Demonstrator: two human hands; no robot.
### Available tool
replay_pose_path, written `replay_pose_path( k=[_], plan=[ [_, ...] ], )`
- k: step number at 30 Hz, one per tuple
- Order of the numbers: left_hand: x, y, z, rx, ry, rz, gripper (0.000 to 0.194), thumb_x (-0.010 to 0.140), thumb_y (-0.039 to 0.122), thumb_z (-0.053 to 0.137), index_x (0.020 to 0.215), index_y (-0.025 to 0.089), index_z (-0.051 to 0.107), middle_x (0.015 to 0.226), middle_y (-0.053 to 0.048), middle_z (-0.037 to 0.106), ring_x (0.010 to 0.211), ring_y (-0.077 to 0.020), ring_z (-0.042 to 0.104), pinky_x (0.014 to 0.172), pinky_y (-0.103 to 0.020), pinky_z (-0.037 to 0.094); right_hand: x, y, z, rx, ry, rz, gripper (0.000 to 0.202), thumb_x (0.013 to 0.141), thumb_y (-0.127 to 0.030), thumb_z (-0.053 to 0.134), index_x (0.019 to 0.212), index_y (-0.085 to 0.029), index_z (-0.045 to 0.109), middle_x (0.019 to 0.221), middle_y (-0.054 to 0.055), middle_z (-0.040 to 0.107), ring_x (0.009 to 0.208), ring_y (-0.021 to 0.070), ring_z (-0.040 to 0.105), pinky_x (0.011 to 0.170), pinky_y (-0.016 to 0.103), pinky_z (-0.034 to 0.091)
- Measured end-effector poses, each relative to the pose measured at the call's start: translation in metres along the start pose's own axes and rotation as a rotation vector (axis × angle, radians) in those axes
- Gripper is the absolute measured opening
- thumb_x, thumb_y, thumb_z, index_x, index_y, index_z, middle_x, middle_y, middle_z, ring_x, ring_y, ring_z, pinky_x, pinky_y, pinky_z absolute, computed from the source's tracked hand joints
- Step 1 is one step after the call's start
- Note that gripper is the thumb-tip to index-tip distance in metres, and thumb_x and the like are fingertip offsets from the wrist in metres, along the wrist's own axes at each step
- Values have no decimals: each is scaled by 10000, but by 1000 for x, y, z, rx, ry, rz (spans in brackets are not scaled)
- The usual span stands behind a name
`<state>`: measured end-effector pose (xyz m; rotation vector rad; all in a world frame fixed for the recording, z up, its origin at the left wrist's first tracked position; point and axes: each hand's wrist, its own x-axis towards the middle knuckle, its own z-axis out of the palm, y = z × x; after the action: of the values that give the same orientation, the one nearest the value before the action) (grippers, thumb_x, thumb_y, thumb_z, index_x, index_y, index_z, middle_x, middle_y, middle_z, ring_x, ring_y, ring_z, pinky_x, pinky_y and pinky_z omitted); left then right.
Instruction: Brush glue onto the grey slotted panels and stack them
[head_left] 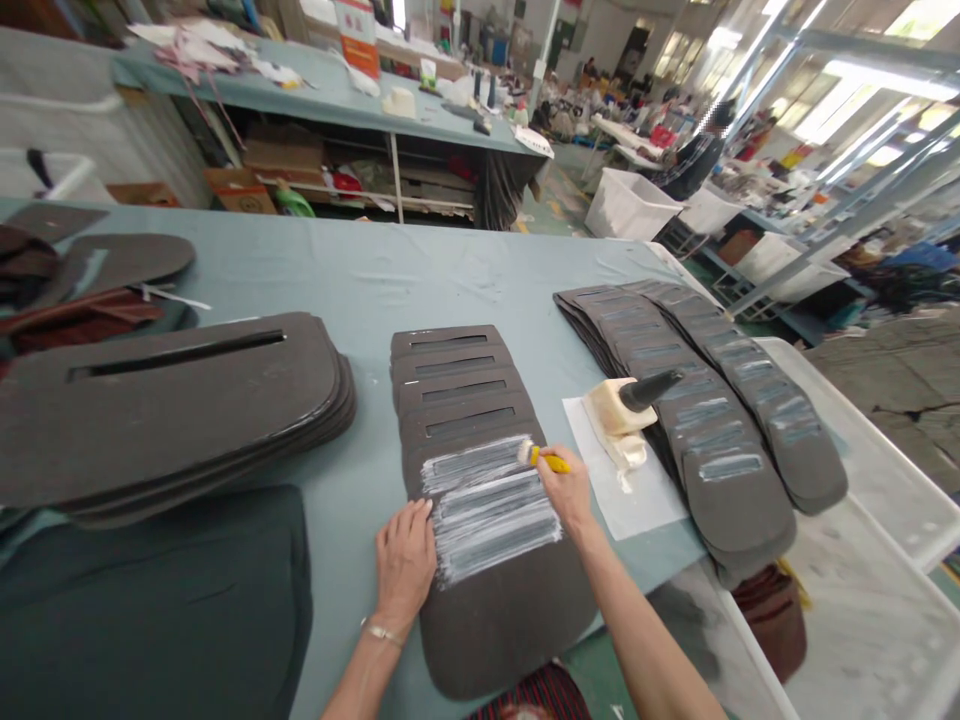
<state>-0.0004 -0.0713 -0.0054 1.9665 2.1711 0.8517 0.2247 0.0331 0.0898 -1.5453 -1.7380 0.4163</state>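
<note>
Several dark grey rounded panels (502,630) lie overlapped in a row in front of me, each with a slot. White glue (487,510) is streaked around the slots of the nearer ones. My right hand (568,487) grips a paintbrush (551,460) by its yellow handle, bristles touching the right end of a streaked band. My left hand (406,560) rests flat on the left edge of the panels, fingers stretched out. To the right, a cream glue bottle (619,408) with a black nozzle lies tipped on a white sheet (637,512), with glue pooled below it.
Stacked slotted panels (172,400) stand at left, above dark green sheets (157,600). More glue-streaked panels (720,430) fan out along the right table edge. White bins (885,600) stand beyond that edge. A second table (337,95) is behind, and a person (694,160) sits farther back.
</note>
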Motion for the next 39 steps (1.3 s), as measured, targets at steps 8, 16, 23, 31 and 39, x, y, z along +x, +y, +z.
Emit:
replay_pose_path(
  k=[8, 16, 23, 31, 39],
  plan=[
    [-2, -1, -3, -41, -19, -20, 329, 886, 195, 378, 1168, 231, 542, 1190, -89, 590, 1139, -235, 499, 932, -400, 359, -39, 2, 9, 157, -157, 65, 142, 765, -268, 531, 761, -190, 649, 740, 31, 655, 667, 160, 585, 626, 254, 448],
    [50, -8, -6, -158, 64, -164, 235, 894, 270, 392, 1057, 233, 558, 1064, -66, 613, 1023, -224, 529, 880, -387, 370, 20, -17, 16, 87, -29, 26, 196, 782, -324, 515, 793, -187, 654, 728, 21, 655, 638, 147, 571, 615, 238, 423],
    [108, -25, 1, -72, 68, -120, 251, 842, 208, 448, 1078, 210, 536, 1110, -76, 590, 1070, -225, 512, 894, -375, 363, 45, -79, 126, 221, -162, -140, 157, 774, -285, 521, 782, -205, 656, 753, 2, 663, 667, 132, 584, 644, 212, 425],
    [108, -23, 2, 13, 51, -108, 246, 855, 249, 432, 1066, 197, 547, 1131, -85, 585, 1080, -236, 504, 897, -376, 351, 100, 27, 32, -43, 72, 70, 256, 723, -377, 502, 716, -178, 663, 615, 8, 619, 557, 144, 524, 556, 234, 380],
    [112, -67, 8, -198, 26, -174, 379, 818, 510, 397, 949, 201, 572, 963, -74, 629, 918, -240, 574, 801, -372, 443, 56, 48, -81, -81, 383, 297, 310, 732, -423, 520, 784, -162, 680, 608, 24, 634, 542, 157, 555, 536, 235, 388]
  ],
)
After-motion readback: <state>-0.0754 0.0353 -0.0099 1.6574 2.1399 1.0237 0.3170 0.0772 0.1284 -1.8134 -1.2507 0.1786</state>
